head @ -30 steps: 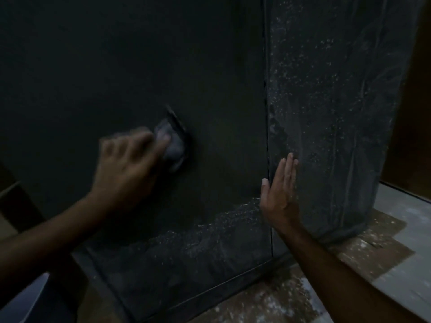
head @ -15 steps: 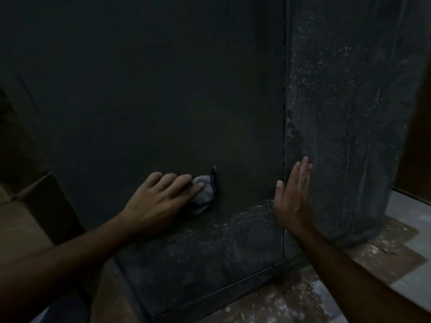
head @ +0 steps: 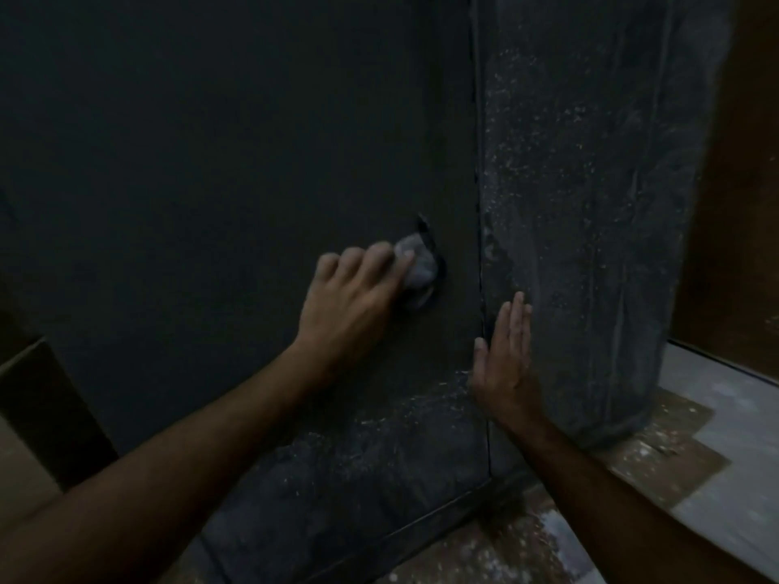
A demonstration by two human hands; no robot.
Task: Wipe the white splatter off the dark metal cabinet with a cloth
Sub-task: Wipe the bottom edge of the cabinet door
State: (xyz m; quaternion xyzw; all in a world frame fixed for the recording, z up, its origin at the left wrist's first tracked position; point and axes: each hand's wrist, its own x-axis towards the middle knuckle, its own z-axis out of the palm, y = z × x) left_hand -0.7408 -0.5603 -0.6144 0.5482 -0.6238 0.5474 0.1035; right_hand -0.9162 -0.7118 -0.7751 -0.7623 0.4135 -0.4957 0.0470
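Observation:
The dark metal cabinet (head: 236,153) fills most of the view. Its left face is dark and mostly free of specks on top. White splatter (head: 379,436) covers that face's lower band, and more splatter (head: 573,204) speckles the right face past the vertical corner edge. My left hand (head: 350,305) presses a small grey cloth (head: 417,263) against the left face near the corner, fingers bent over it. My right hand (head: 506,356) lies flat with straight fingers on the right face just beside the corner edge.
The floor (head: 725,457) at the lower right is pale tile with brown patches and white flecks. A brown wall or door (head: 742,204) stands at the far right. A dark box-like shape (head: 38,406) sits at the lower left.
My left hand with the cloth swept down and to the right across the left face, then rose again near the corner. My right hand stayed flat on the right face.

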